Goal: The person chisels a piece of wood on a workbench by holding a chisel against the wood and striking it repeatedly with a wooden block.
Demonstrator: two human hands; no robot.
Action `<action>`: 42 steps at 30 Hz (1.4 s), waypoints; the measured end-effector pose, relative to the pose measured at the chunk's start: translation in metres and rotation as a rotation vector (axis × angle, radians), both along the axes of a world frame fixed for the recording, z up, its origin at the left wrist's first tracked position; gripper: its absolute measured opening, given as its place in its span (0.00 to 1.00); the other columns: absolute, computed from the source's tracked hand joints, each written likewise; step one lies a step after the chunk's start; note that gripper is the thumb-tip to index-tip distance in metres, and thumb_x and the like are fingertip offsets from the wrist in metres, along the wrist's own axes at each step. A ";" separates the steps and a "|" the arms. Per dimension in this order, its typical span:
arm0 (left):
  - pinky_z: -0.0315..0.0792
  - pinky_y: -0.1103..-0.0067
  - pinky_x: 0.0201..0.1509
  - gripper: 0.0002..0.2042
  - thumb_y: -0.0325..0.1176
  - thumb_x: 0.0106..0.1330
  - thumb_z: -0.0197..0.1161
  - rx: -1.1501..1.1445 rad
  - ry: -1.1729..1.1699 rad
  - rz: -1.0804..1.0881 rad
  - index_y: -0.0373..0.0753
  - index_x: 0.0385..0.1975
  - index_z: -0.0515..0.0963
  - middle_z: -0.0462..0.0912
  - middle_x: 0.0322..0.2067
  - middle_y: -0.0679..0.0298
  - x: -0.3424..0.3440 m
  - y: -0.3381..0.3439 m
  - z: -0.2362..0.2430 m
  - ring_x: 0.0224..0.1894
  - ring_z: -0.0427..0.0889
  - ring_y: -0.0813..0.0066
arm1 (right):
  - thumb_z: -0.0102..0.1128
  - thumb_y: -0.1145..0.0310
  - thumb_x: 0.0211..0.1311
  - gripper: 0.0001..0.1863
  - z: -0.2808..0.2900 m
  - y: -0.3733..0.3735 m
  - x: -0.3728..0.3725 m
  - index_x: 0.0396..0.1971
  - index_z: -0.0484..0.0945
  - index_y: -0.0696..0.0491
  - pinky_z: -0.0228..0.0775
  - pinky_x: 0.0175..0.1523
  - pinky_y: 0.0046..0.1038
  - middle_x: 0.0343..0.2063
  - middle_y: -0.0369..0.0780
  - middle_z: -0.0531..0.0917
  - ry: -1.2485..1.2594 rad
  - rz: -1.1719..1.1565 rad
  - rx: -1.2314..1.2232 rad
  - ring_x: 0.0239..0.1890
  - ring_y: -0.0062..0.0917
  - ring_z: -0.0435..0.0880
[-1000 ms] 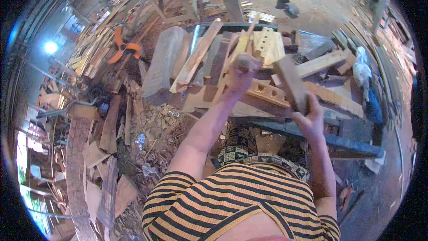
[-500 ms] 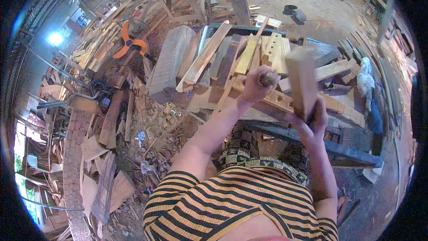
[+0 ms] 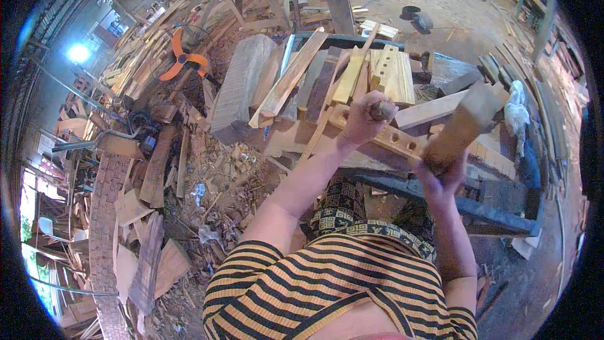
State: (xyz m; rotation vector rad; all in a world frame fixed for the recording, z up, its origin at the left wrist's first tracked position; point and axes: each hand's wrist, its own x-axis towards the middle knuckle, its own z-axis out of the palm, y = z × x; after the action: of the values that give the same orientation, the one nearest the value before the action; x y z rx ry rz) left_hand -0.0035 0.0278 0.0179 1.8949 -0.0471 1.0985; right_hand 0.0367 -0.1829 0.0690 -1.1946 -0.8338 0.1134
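Observation:
My left hand [image 3: 366, 119] is closed round a short upright handle with a round, worn top [image 3: 382, 111], over a wooden board with a row of holes [image 3: 393, 138]; the handle's lower end is hidden. My right hand [image 3: 440, 175] grips a long, slightly blurred wooden block [image 3: 464, 119], tilted up toward the right beside my left hand. Behind them lie pale planks with small holes [image 3: 399, 79], a yellowish strip [image 3: 348, 82] and assorted boards [image 3: 286, 88] on a low bench.
An orange-bladed fan [image 3: 182, 56] stands at the back left. A large grey beam [image 3: 236, 88] lies left of the boards. A white plastic bag [image 3: 516, 110] hangs at the right. Wood scraps and shavings [image 3: 220, 195] cover the floor at left; dark round objects [image 3: 412, 16] lie behind the bench.
My right hand's block has swung away to the right and tilted further. Over the last second my left hand has shifted right, keeping hold of the handle.

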 end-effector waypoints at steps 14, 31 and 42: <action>0.71 0.80 0.36 0.14 0.20 0.48 0.67 -0.152 0.097 -0.012 0.34 0.36 0.75 0.78 0.28 0.67 0.000 0.002 -0.010 0.32 0.75 0.82 | 0.72 0.66 0.44 0.28 -0.014 0.011 0.006 0.44 0.68 0.58 0.68 0.45 0.29 0.31 0.40 0.76 -0.328 -0.060 -0.179 0.36 0.25 0.75; 0.72 0.81 0.39 0.14 0.19 0.49 0.66 -0.233 0.116 -0.101 0.34 0.37 0.75 0.79 0.30 0.66 -0.006 -0.008 0.004 0.35 0.77 0.82 | 0.72 0.66 0.42 0.29 -0.007 -0.001 0.004 0.44 0.69 0.58 0.71 0.42 0.27 0.33 0.45 0.79 -0.222 0.068 -0.430 0.35 0.26 0.79; 0.72 0.83 0.38 0.13 0.20 0.49 0.66 0.206 0.112 -0.020 0.36 0.36 0.76 0.79 0.30 0.69 0.010 0.007 -0.012 0.33 0.78 0.80 | 0.73 0.60 0.39 0.31 -0.035 0.006 0.014 0.45 0.70 0.54 0.72 0.41 0.36 0.30 0.49 0.80 -0.268 0.108 -0.447 0.35 0.43 0.82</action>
State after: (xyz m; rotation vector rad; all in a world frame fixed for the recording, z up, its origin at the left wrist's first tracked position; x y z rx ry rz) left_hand 0.0070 0.0347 0.0057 2.1326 -0.1197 1.0039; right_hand 0.0511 -0.1774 0.0335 -1.6064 -1.1471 0.2411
